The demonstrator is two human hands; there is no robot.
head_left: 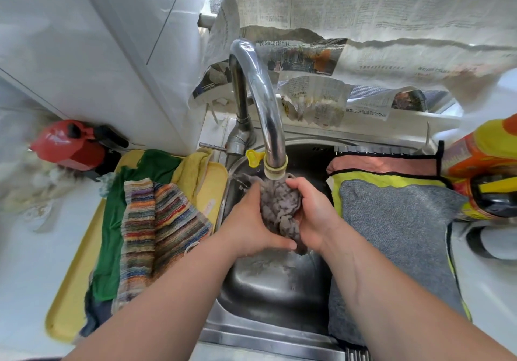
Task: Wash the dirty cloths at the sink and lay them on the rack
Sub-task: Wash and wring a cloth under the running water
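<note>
Washing: left hand [251,220] and right hand [310,215] both grip a mottled grey cloth [279,206], which is bunched between them with fingers and thumbs curled round it.
Cloth position: directly under the nozzle of the tap [263,95] and above the steel sink [274,285]; water falls from the nozzle onto it.
Left of sink: a yellow tray [64,304] sits on the white counter [22,262]. It holds a green cloth [112,234], a striped cloth [156,220] lying over it, and a yellow cloth [193,170] at the far end.
Right of sink: a plain grey cloth [397,234] is spread flat on a yellow-edged cloth [391,183], with a pink cloth [377,165] beyond. The ribbed rack [369,149] shows only at the edges beneath them.
Room: white tiled wall [84,53] at the back left. Sheets of newspaper [363,11] hang behind the tap, torn along the lower edge.
Other objects: a red container [67,145] at the far left and an orange and yellow bottle [481,165] at the far right.
Writing: the newspaper print is too small and blurred to read, and so is the bottle label.
</note>
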